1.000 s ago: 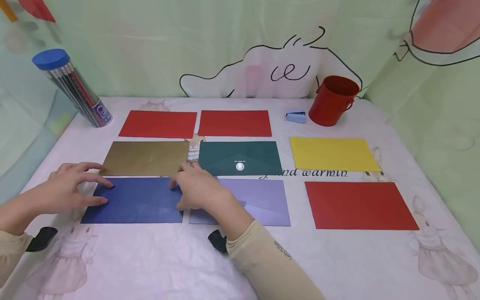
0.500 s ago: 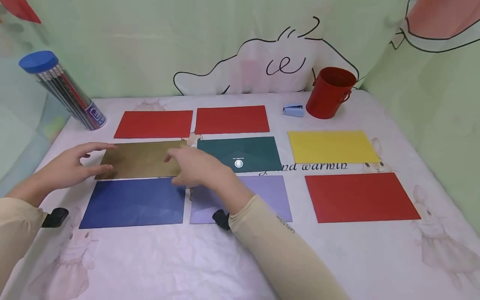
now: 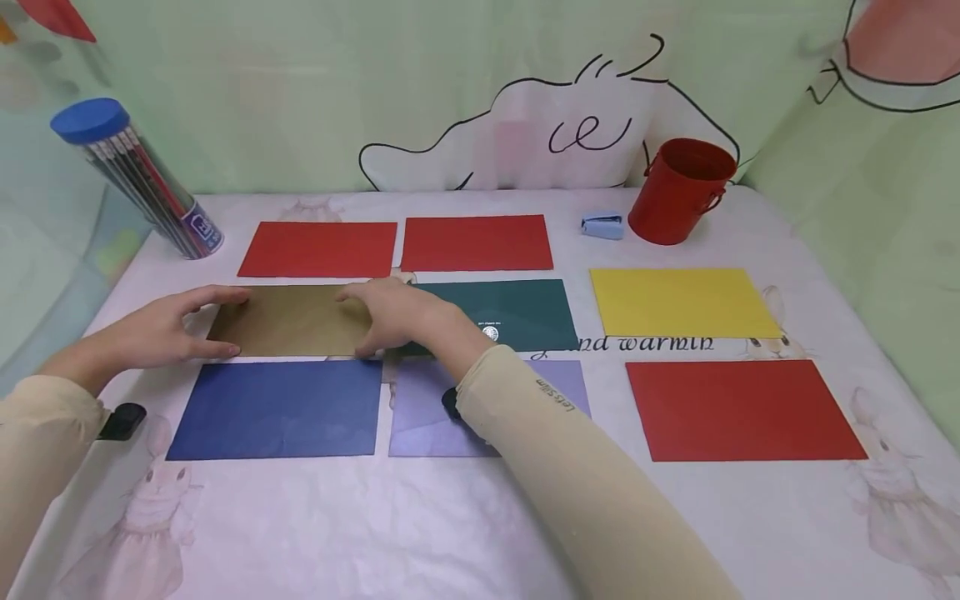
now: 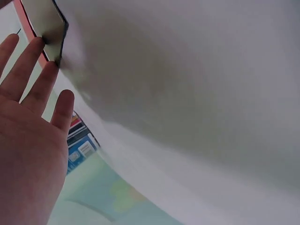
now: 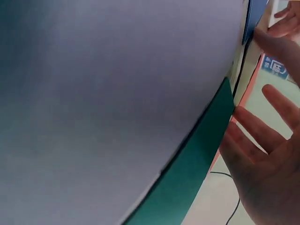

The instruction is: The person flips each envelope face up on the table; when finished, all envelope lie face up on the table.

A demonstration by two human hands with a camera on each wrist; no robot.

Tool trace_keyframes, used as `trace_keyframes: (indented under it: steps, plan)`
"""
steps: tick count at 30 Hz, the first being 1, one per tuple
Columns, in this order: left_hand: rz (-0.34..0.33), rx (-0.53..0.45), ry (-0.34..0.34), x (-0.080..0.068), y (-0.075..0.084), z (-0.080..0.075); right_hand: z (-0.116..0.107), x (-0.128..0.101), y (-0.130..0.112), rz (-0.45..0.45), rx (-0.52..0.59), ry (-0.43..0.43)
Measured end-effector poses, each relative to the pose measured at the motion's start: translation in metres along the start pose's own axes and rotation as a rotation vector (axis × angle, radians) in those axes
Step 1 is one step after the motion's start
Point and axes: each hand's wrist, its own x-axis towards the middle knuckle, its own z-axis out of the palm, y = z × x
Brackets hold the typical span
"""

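Observation:
A gold envelope (image 3: 288,321) lies flat between my two hands. My left hand (image 3: 161,333) is at its left end, thumb and forefinger spread around the corners; in the left wrist view, straight fingertips (image 4: 37,41) meet its edge. At the right end, my right hand (image 3: 405,312) has thumb and forefinger spread over the short edge, with no pinch visible. That hand partly covers a dark green envelope (image 3: 517,308) with a small white emblem. Just in front lie a blue envelope (image 3: 277,412) and a lavender envelope (image 3: 420,417), the latter partly behind my right forearm.
Behind are two red rectangles (image 3: 318,250). To the right lie a yellow rectangle (image 3: 682,302) and a larger red rectangle (image 3: 742,412). A red bucket (image 3: 678,196) and a light blue object (image 3: 602,226) stand back right; a tube of pencils (image 3: 150,183) stands back left.
Both hands have moved away from the blue envelope, back over the table to the gold envelope, and now sit at its two ends. The camera has shifted slightly.

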Motion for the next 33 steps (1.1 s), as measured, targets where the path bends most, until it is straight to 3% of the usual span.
trace_keyframes:
  steps: [11,16,27,33]
  plan:
    - [-0.013,-0.015,-0.011,-0.001,-0.001,0.0,-0.001,-0.003,0.004,-0.038,-0.048,-0.022]
    - [0.03,0.012,0.008,-0.004,0.0,0.002,-0.002,-0.002,0.003,-0.059,-0.095,-0.028]
    - [0.188,0.198,0.052,-0.013,0.003,0.002,-0.005,-0.004,-0.004,-0.101,-0.151,-0.013]
    - [0.174,0.223,0.064,-0.019,0.005,0.0,-0.005,-0.006,-0.002,-0.17,-0.196,0.037]
